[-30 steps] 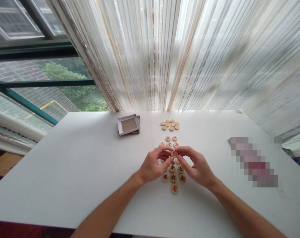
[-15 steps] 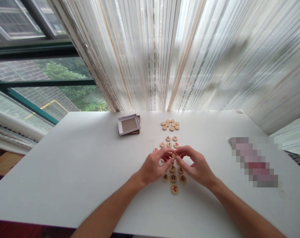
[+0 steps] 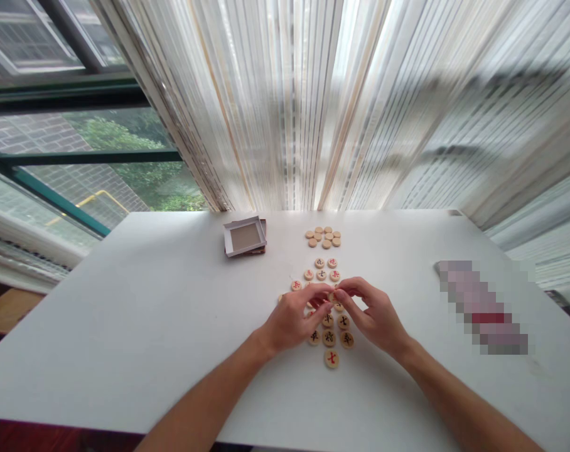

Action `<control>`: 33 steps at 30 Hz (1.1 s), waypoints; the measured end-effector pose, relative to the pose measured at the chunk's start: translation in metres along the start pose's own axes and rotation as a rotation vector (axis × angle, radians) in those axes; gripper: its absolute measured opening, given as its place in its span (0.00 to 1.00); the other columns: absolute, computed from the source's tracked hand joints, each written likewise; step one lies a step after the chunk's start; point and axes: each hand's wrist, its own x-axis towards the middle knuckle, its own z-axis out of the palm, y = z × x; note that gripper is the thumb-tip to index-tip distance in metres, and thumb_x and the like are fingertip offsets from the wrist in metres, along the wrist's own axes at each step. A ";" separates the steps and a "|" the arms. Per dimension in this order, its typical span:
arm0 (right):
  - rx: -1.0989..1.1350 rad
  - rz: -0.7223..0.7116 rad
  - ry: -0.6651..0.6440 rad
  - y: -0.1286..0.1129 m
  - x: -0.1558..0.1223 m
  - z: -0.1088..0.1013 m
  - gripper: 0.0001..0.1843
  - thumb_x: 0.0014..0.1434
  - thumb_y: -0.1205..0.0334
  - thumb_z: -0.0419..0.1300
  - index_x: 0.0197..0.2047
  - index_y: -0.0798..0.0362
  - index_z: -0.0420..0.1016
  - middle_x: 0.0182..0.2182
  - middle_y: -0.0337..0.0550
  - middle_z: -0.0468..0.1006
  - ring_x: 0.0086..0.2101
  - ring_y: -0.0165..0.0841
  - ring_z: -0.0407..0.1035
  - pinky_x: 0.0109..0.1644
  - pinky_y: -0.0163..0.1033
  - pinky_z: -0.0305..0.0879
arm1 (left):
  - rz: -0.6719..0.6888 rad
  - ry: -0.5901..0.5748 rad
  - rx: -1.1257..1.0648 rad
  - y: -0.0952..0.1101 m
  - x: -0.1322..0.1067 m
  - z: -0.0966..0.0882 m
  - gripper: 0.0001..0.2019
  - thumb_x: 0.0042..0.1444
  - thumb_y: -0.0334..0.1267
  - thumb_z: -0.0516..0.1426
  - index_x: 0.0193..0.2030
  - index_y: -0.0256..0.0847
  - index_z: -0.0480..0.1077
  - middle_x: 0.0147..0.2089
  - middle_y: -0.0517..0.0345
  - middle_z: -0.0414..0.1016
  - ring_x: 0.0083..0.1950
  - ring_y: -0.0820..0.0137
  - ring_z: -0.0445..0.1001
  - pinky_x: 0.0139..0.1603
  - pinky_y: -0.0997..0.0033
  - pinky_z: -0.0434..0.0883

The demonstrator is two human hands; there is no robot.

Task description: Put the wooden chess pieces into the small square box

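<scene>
My left hand (image 3: 297, 315) and my right hand (image 3: 373, 314) meet over a layout of round wooden Chinese chess pieces. Between their fingertips is one Chinese chess piece (image 3: 333, 297), mostly covered by the fingers and right thumb. Nearer me lie pieces with black characters, among them a middle one (image 3: 329, 338) and one to its right (image 3: 346, 339). A red-marked piece (image 3: 331, 359) sits alone at the near end. Beyond the fingers are more face-up pieces, such as a red one (image 3: 332, 263) and a black one (image 3: 319, 263). My hands hide part of the layout.
Several blank-side-up pieces (image 3: 328, 236) are grouped toward the back of the white table (image 3: 148, 314). Left of them an open shallow box (image 3: 245, 237) rests on a darker box part. A blurred-out pinkish object (image 3: 483, 307) lies at the right. A striped curtain (image 3: 289, 113) hangs behind.
The right thumb and fingers have shifted slightly over the held piece, covering more of its face. Both arms stay nearly in place. The curtain at the right has moved.
</scene>
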 end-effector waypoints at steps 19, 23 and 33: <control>0.064 -0.062 -0.051 -0.002 -0.001 0.000 0.12 0.65 0.65 0.61 0.51 0.49 0.72 0.41 0.44 0.78 0.37 0.34 0.74 0.43 0.42 0.75 | -0.136 -0.012 -0.235 0.006 0.004 -0.003 0.15 0.65 0.37 0.58 0.57 0.38 0.69 0.46 0.49 0.81 0.43 0.66 0.82 0.45 0.68 0.78; 0.055 -0.069 -0.043 -0.001 -0.001 0.000 0.12 0.65 0.64 0.62 0.51 0.49 0.72 0.41 0.44 0.78 0.37 0.33 0.74 0.43 0.41 0.75 | -0.168 -0.020 -0.270 0.008 0.005 -0.004 0.14 0.65 0.39 0.57 0.55 0.38 0.69 0.44 0.49 0.81 0.40 0.66 0.81 0.44 0.67 0.78; -0.009 -0.173 -0.070 0.000 -0.003 0.003 0.11 0.65 0.67 0.62 0.50 0.48 0.73 0.38 0.41 0.79 0.34 0.31 0.73 0.41 0.38 0.74 | -0.279 0.005 -0.343 0.004 0.006 -0.003 0.11 0.63 0.42 0.60 0.47 0.38 0.69 0.38 0.53 0.80 0.37 0.69 0.81 0.40 0.72 0.77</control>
